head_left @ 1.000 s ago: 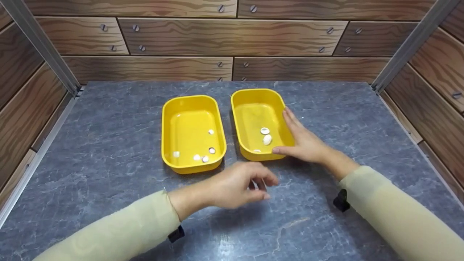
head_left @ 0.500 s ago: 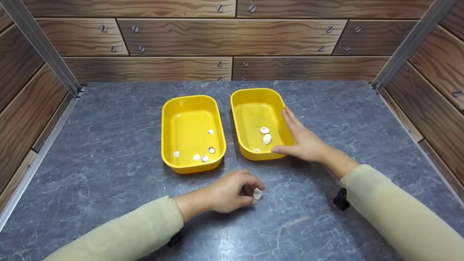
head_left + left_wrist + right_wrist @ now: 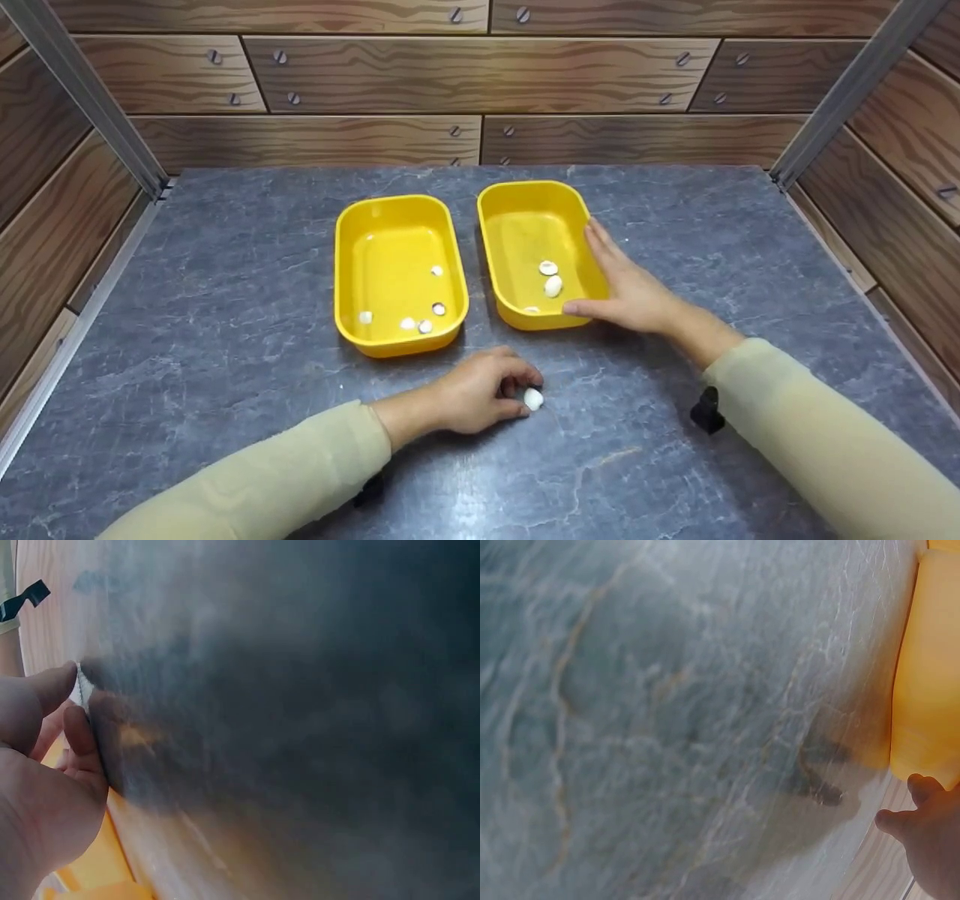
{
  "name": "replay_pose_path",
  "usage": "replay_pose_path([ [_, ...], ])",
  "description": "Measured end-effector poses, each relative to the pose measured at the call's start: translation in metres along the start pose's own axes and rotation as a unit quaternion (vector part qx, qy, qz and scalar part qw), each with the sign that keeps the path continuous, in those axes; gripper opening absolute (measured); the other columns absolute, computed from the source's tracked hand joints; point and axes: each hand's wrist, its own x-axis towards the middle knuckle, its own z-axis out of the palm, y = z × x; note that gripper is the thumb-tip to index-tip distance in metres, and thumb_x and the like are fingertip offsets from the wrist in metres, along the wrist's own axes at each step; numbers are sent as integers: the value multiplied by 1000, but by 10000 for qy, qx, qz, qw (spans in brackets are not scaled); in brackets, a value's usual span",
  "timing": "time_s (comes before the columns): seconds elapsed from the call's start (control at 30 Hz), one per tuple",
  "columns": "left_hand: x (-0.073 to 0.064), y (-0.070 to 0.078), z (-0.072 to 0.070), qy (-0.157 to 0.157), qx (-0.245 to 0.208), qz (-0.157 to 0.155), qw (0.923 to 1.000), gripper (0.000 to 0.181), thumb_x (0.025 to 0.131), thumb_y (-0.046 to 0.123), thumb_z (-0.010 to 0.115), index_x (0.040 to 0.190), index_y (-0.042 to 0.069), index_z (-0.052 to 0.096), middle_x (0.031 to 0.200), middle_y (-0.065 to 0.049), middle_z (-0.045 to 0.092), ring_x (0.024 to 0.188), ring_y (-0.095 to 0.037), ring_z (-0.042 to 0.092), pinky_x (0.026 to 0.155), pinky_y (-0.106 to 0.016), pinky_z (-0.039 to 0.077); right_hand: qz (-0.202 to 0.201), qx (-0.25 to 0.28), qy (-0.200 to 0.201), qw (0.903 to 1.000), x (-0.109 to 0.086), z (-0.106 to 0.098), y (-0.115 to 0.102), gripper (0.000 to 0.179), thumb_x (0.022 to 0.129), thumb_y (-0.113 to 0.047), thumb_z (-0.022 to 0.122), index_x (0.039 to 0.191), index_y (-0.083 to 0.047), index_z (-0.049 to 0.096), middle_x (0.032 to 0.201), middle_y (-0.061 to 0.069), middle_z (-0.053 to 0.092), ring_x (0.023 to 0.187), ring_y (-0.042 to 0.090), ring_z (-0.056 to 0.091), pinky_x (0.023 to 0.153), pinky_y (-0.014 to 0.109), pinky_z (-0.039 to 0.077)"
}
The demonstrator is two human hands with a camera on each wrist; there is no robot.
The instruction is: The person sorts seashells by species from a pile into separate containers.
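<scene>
A small white seashell (image 3: 533,399) lies at the grey marbled table in front of the yellow bins. My left hand (image 3: 480,391) pinches it between thumb and curled fingers. In the left wrist view, the shell's white edge (image 3: 84,692) shows between the fingertips, low over the tabletop. My right hand (image 3: 634,296) rests on the near right corner of the right yellow bin (image 3: 529,321), thumb at the front rim and straight fingers along the right side. In that bin sit a rounded white shell (image 3: 553,286), a flatter shell (image 3: 548,268) and a partly hidden white piece (image 3: 531,309).
The left yellow bin (image 3: 397,349) stands beside the right one, across a narrow gap. Several small white pieces lie in it, including a dark-edged one (image 3: 439,309). Wood-patterned panels (image 3: 480,75) and metal corner posts (image 3: 90,97) border the table (image 3: 247,300).
My left hand has come down to the table and its fingers have closed on the shell, which has turned over to a rounder white face. The right hand and both bins stay put.
</scene>
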Motion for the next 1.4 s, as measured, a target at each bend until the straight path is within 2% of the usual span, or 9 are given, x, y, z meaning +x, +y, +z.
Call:
replay_pose_path([
  [0.23, -1, -2, 2, 61, 79, 83, 9999, 26, 92, 7, 83, 117, 7, 76, 101, -5, 64, 86, -9, 58, 80, -21, 48, -21, 14, -35, 10000, 0, 0, 0, 123, 92, -60, 77, 171, -8, -2, 177, 3, -13, 161, 42, 10, 125, 64, 17],
  [0.8, -1, 0, 1, 6, 101, -105, 9999, 22, 94, 10, 82, 116, 10, 79, 103, -3, 64, 88, -8, 58, 82, -21, 48, -18, 8, -26, 10000, 0, 0, -1, 122, 92, -58, 78, 171, -8, -2, 178, 5, -12, 161, 42, 10, 125, 63, 18],
  [0.97, -1, 1, 1, -42, 41, -174, 9998, 19, 95, 10, 81, 114, 10, 79, 104, -2, 63, 88, -7, 58, 82, -22, 49, -55, -8, -9, 10000, 0, 0, 0, 122, 92, -59, 77, 171, -8, -1, 178, 5, -12, 161, 42, 10, 125, 63, 18],
  [1.2, 0, -1, 2, 60, -18, -51, 10000, 14, 93, 8, 82, 105, 9, 76, 99, -2, 62, 85, -8, 58, 80, -21, 48, -71, 3, 16, 10000, -1, -1, 0, 122, 92, -62, 75, 171, -9, -1, 178, 9, -10, 160, 44, 11, 124, 65, 18],
  [1.4, -2, -2, 1, 102, -299, -77, 9995, 16, 90, 7, 84, 99, 9, 72, 94, -3, 61, 86, -8, 58, 80, -22, 49, -10, -7, -3, 10000, -1, 0, -1, 123, 91, -62, 76, 171, -9, -2, 178, 8, -11, 159, 45, 13, 124, 66, 19],
])
